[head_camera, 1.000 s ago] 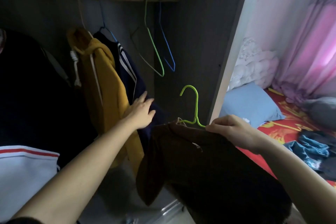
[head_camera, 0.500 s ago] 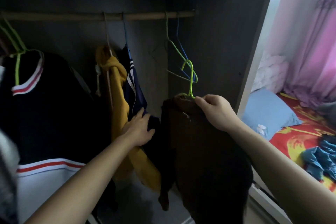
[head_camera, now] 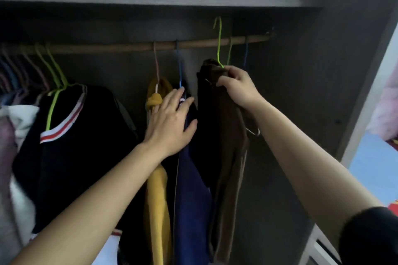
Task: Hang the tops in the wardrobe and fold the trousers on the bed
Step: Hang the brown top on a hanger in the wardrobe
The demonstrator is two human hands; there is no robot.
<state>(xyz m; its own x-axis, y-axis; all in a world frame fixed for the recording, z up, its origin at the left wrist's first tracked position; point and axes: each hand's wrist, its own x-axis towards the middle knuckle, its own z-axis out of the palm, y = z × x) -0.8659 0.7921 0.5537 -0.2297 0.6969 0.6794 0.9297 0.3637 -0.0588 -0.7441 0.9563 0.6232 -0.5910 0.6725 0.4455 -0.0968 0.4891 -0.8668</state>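
The right hand [head_camera: 235, 88] is clenched on the collar of the brown top [head_camera: 224, 146] and the neck of its green hanger [head_camera: 219, 32]. The hanger's hook stands above the rail [head_camera: 107, 48] at twelve o'clock. At its nine o'clock the left hand [head_camera: 170, 122], fingers straight, lies flat on the hanging navy top [head_camera: 193, 196] and yellow top [head_camera: 156, 204].

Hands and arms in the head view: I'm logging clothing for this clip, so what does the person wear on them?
The left hand and right hand are bare: no gloves, rings or watch show. Both forearms are uncovered. A black sleeve ends above the right elbow; no sleeve shows on the left arm.
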